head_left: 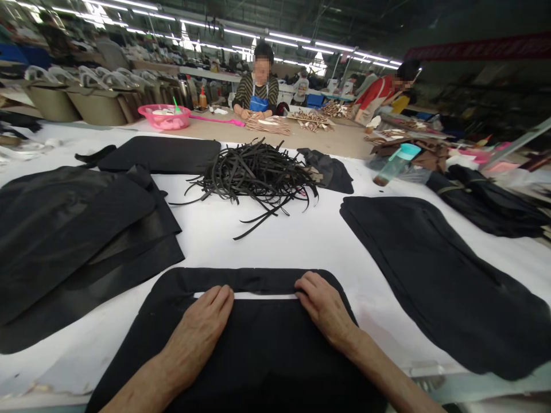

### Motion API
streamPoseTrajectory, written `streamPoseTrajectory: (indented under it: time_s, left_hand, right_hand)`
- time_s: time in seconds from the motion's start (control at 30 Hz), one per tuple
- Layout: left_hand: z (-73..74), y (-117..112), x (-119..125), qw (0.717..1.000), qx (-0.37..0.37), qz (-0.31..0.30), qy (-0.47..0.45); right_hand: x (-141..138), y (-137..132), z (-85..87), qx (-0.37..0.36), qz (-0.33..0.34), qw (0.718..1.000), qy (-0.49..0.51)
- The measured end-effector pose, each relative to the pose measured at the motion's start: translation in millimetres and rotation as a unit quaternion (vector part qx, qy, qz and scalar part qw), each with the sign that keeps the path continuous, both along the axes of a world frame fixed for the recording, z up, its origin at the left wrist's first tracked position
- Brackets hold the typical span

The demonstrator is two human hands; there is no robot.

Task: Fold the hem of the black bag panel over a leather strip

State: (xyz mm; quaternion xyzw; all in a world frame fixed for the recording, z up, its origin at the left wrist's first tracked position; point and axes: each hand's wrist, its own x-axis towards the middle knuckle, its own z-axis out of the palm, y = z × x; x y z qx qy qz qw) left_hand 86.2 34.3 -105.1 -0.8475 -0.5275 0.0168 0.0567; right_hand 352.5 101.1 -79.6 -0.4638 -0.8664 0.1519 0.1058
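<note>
A black sheet panel (267,350) with rounded upper corners lies before me, cut by a long narrow slot through which the white table shows. At the slot's left end my left hand (202,321) bears on the panel, fingers together and bent down at the edge; the fingertips are partly hidden. My right hand (325,307) grips the panel at the slot's right end, its fingers curled over the strip above the opening. Beyond both hands is a tangled heap of thin black strips (258,172).
Black panels are stacked at left (64,229) and right (430,269). Another black panel (163,155) lies behind. A teal-lidded bottle (396,163) stands right of the heap. Across the table sit a pink basket (166,117) and a co-worker in a blue apron (258,103).
</note>
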Motion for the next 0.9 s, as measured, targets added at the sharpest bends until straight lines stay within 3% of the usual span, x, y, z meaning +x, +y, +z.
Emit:
streamPoseTrajectory:
  time_s: [0.33,0.57,0.73,0.9]
  left_hand:
    - [-12.3,-2.1,-2.0,0.996,0.079,-0.001,-0.029]
    - [-6.5,-1.3,2.0,0.995,0.087,0.014,-0.053]
    - [1.2,-3.3,5.8,0.998,0.057,0.002,-0.004]
    - [-1.5,-3.9,5.8,0.999,0.043,-0.008,0.018]
  right_hand:
    - [-0.4,3.3,-9.3,0.092,0.034,0.993,-0.066]
    - [1.4,6.1,-6.4,0.008,-0.004,1.000,-0.003]
    - [1.6,9.6,-3.5,-0.047,-0.034,0.998,0.034]
    - [3.2,10.5,-2.3,-0.059,-0.030,0.997,0.034]
